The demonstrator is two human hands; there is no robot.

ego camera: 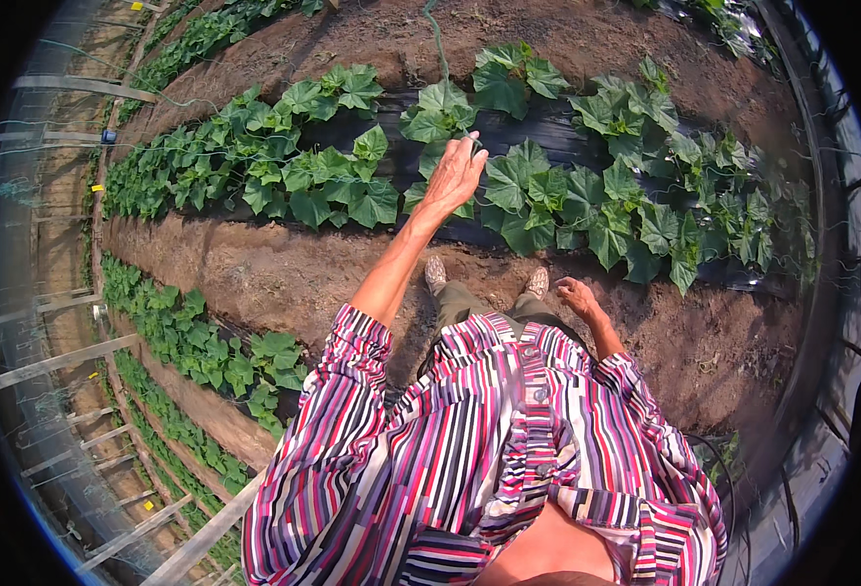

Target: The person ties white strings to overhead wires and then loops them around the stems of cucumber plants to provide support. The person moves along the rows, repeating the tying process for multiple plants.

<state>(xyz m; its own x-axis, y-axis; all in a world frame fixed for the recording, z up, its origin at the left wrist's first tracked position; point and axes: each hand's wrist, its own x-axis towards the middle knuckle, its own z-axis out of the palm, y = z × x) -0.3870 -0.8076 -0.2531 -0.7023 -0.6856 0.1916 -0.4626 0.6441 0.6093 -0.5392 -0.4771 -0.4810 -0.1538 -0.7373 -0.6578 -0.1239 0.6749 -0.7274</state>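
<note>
My left hand point(454, 178) reaches out over a row of cucumber plants point(525, 183), its fingertips pinched together. Between them shows a bit of green twine point(436, 36), a length of which comes down from the top of the view. Right beyond the fingers stands a young plant with broad leaves point(437, 113); the back of the hand hides some lower leaves. My right hand point(578, 297) hangs low by my right shoe point(538, 282), above bare soil. Its fingers are loosely bent and apart, and nothing shows in them.
Black plastic mulch point(540, 139) covers the bed under the plants. A soil path point(254, 264) runs where I stand, with another plant row point(181, 329) behind at left. Strands of twine point(203, 155) cross the left bed. Wooden slats point(64, 362) line the left side.
</note>
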